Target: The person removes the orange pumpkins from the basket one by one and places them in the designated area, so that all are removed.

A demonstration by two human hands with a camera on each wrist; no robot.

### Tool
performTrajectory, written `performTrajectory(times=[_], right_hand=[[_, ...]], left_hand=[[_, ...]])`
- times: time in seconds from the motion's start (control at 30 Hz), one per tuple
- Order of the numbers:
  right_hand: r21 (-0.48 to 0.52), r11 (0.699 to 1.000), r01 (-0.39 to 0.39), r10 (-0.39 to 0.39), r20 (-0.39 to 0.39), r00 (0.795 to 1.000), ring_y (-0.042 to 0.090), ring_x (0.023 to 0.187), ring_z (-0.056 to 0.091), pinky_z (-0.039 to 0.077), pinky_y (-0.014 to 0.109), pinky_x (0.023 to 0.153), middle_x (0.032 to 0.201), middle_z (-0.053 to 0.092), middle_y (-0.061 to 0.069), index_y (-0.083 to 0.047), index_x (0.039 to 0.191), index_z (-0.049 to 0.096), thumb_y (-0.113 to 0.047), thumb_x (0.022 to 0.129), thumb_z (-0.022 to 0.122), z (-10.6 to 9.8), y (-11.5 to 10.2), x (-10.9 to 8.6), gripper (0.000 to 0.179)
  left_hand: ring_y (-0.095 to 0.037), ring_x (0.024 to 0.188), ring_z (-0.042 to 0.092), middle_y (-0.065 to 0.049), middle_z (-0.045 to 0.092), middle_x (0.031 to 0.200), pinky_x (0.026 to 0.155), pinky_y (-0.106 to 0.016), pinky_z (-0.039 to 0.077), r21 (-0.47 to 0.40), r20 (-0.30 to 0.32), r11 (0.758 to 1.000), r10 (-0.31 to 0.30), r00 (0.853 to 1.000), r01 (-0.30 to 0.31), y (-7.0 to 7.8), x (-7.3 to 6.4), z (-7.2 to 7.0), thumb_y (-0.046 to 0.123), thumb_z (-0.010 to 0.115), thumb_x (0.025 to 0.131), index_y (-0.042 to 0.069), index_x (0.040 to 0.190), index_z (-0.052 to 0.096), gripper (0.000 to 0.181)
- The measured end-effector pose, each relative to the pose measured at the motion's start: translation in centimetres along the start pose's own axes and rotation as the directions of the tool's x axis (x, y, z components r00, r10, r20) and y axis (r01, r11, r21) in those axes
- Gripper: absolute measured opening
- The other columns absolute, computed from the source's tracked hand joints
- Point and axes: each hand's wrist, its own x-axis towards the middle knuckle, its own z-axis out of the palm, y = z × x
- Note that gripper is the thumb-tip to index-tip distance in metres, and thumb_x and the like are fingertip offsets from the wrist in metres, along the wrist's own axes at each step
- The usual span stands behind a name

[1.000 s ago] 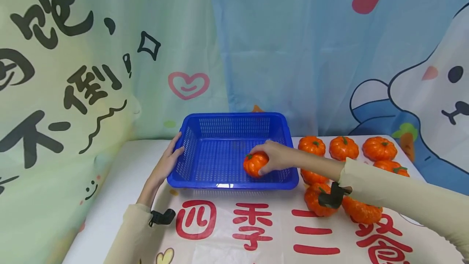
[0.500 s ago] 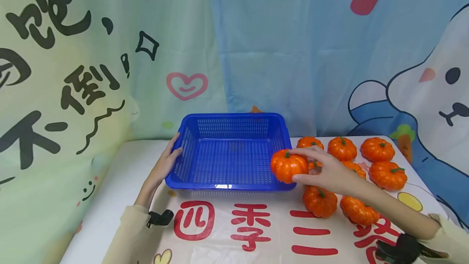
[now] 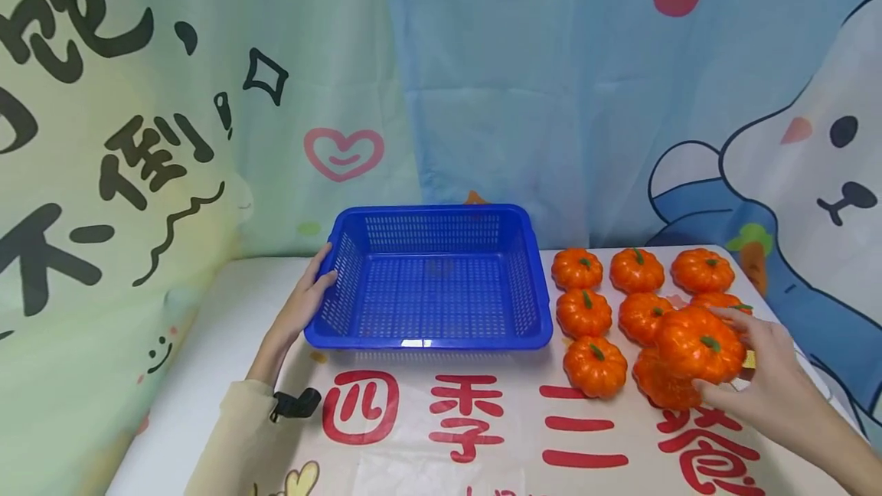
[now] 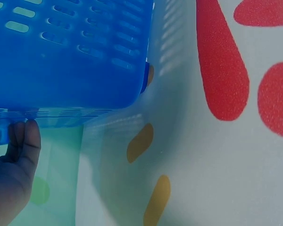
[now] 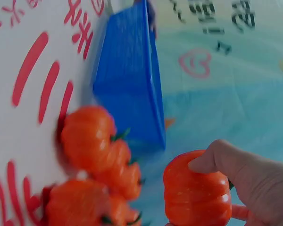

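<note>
A small orange pumpkin with a green stem is in my right hand, pinched between thumb and fingers. It overlaps other pumpkins on the table's right side. In the right wrist view the thumb presses on the held pumpkin's ribbed skin. My left hand grips the left rim of a blue plastic basket. From the left wrist view, its fingertips are hooked at the basket's edge. Nothing lies inside the basket.
Several more pumpkins stand in rows right of the basket; the held one partly hides a front pumpkin. A printed cloth with red characters covers the table. Behind the basket hangs a curtain.
My right hand has lifted the pumpkin out of the basket and carried it right, over the other pumpkins. My left hand stays on the basket's rim. The head view has shifted slightly.
</note>
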Motion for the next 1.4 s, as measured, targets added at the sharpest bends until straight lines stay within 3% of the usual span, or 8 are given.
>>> performTrajectory(times=[0.13,0.23,0.47,0.63,0.8,1.1,1.3,1.4], right_hand=[[-0.077,0.996,-0.052,0.04,-0.143,0.989,0.054,0.106,0.023,0.051,0.064,0.061,0.123,0.021,0.041,0.017,0.137,0.022,0.002,0.063,0.082,-0.1,3.3,-0.7,0.097],[-0.126,0.985,-0.116,0.091,-0.186,0.978,0.054,0.106,0.023,0.05,0.064,0.062,0.118,0.027,0.041,0.018,0.135,0.024,0.001,0.064,0.083,-0.3,6.0,-1.2,0.094],[-0.119,0.971,-0.209,0.207,-0.032,0.978,0.055,0.103,0.024,0.052,0.064,0.071,0.114,0.028,0.042,0.021,0.131,0.022,-0.014,0.076,0.08,1.1,10.9,-1.5,0.087],[-0.112,0.965,-0.239,0.248,0.081,0.965,0.056,0.104,0.03,0.052,0.064,0.077,0.122,0.025,0.045,0.023,0.133,0.02,-0.033,0.076,0.081,2.2,13.6,-0.4,0.1],[-0.085,0.962,-0.261,0.271,0.14,0.952,0.057,0.104,0.031,0.054,0.061,0.076,0.122,0.024,0.046,0.024,0.137,0.014,-0.043,0.079,0.077,2.5,14.2,0.6,0.108],[-0.049,0.984,-0.172,0.174,0.052,0.983,0.058,0.108,0.024,0.051,0.065,0.077,0.124,0.024,0.044,0.022,0.14,0.014,-0.033,0.081,0.078,2.8,14.1,1.5,0.103],[-0.023,0.99,-0.137,0.139,0.092,0.986,0.059,0.109,0.03,0.044,0.068,0.084,0.128,0.023,0.047,0.023,0.142,0.006,-0.029,0.083,0.076,2.8,14.6,1.8,0.105],[-0.015,0.984,-0.175,0.175,0.111,0.978,0.06,0.112,0.027,0.044,0.068,0.083,0.132,0.017,0.049,0.02,0.144,-0.005,-0.034,0.085,0.073,2.6,14.2,1.6,0.111]], left_hand=[[-0.04,0.151,0.006,-0.012,0.006,0.165,0.117,-0.067,0.007,0.009,-0.012,1.0,0.01,1.0,-0.01,-1.1,0.3,0.0,0.029,0.034,0.104,0.027,0.157,0.007,0.06],[-0.039,0.151,0.006,-0.011,0.006,0.165,0.117,-0.067,0.007,0.004,-0.012,1.0,0.008,1.0,-0.008,-1.0,0.3,0.0,0.029,0.034,0.104,0.027,0.157,0.008,0.059],[-0.04,0.151,0.007,-0.012,0.006,0.165,0.117,-0.067,0.007,0.007,-0.011,1.0,0.005,1.0,-0.004,-1.0,0.1,0.1,0.029,0.034,0.104,0.026,0.158,0.007,0.06],[-0.04,0.151,0.006,-0.013,0.006,0.165,0.117,-0.068,0.007,0.008,-0.004,1.0,0.002,1.0,-0.002,-1.0,-0.1,0.2,0.029,0.034,0.104,0.026,0.158,0.007,0.06],[-0.039,0.151,0.006,-0.011,0.006,0.165,0.117,-0.067,0.008,0.012,-0.007,1.0,0.004,1.0,-0.004,-0.9,0.1,0.0,0.03,0.034,0.104,0.027,0.157,0.008,0.06],[-0.039,0.151,0.005,-0.011,0.004,0.165,0.117,-0.067,0.007,0.011,-0.015,1.0,0.007,1.0,-0.007,-0.6,0.4,-0.2,0.028,0.034,0.104,0.027,0.158,0.007,0.06],[-0.039,0.151,0.005,-0.01,0.004,0.165,0.117,-0.068,0.007,0.002,-0.007,1.0,-0.013,1.0,0.013,-0.8,0.2,0.0,0.027,0.034,0.104,0.027,0.158,0.006,0.06],[-0.039,0.151,0.006,-0.01,0.005,0.165,0.117,-0.067,0.007,0.024,-0.007,1.0,-0.007,1.0,0.007,-0.7,0.3,-0.1,0.028,0.034,0.104,0.027,0.157,0.007,0.06]])
